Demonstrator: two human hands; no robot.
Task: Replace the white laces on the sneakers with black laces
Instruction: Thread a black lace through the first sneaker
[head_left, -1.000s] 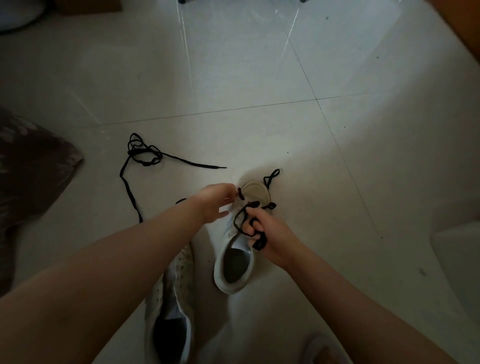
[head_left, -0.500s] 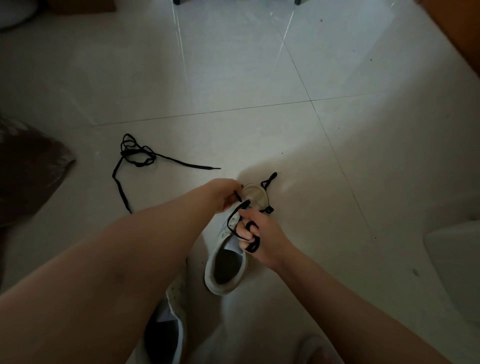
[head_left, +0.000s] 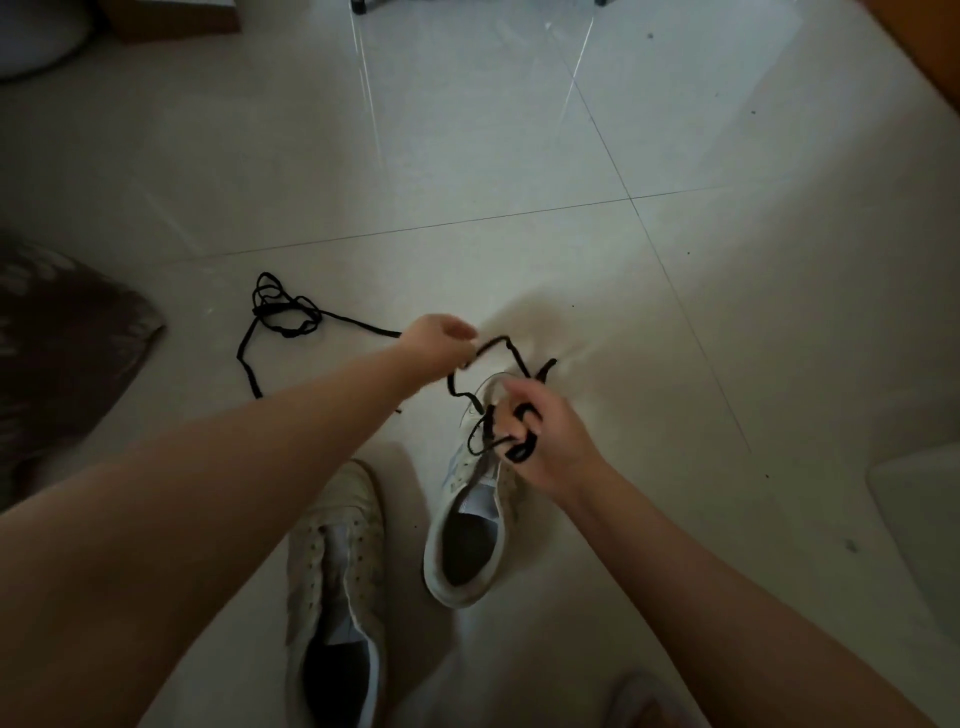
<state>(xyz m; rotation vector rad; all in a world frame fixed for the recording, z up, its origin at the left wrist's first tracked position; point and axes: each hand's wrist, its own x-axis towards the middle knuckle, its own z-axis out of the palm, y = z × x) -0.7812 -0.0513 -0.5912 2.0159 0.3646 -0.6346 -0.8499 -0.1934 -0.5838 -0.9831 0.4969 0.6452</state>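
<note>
From where I sit, left hand (head_left: 441, 338) pinches the black lace (head_left: 496, 345) far-left of the right shoe (head_left: 475, 499), toe pointing far; right hand (head_left: 540, 441) grips its bunched slack over the eyelets, nearer them.

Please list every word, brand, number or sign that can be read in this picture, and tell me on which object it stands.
No text can be read anywhere in this view.
White sneaker with the black lace: pale blue side marking, no letters visible.
Unlaced white leather sneaker: only eyelet holes, no logo seen.
Dark patterned cushion: light blotches, not writing.
Brown box at the top edge: too dim to show any label.
</note>
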